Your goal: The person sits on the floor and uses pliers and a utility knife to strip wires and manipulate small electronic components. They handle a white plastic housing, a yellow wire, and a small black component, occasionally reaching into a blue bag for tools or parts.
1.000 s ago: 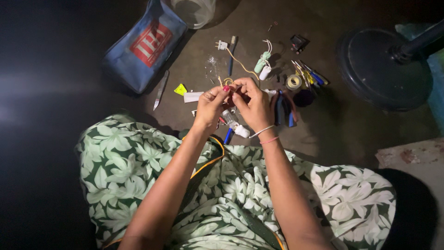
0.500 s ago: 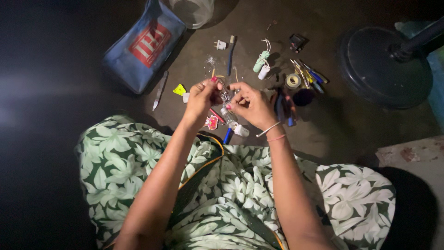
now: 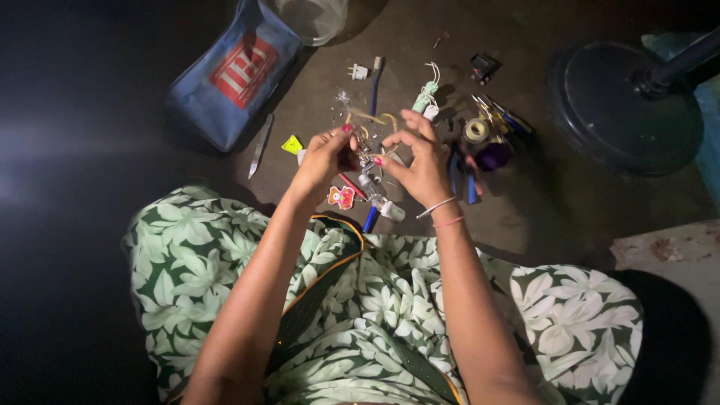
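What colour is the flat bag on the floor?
The flat fabric bag is blue with a red patch, seen in the head view.

Left hand (image 3: 324,156) and right hand (image 3: 422,161) are meeting fingertip to fingertip, forearms extending forward, fingers pinching.

Two bare hands are present: one left hand (image 3: 324,159) and one right hand (image 3: 421,161). One blue fabric pouch with a red panel (image 3: 234,69), one clear plastic container (image 3: 309,16), one round black fan base (image 3: 626,105), one roll of pale tape (image 3: 475,130), one white two-pin plug (image 3: 358,72), and one flat metal blade (image 3: 260,145) are countable on the floor.
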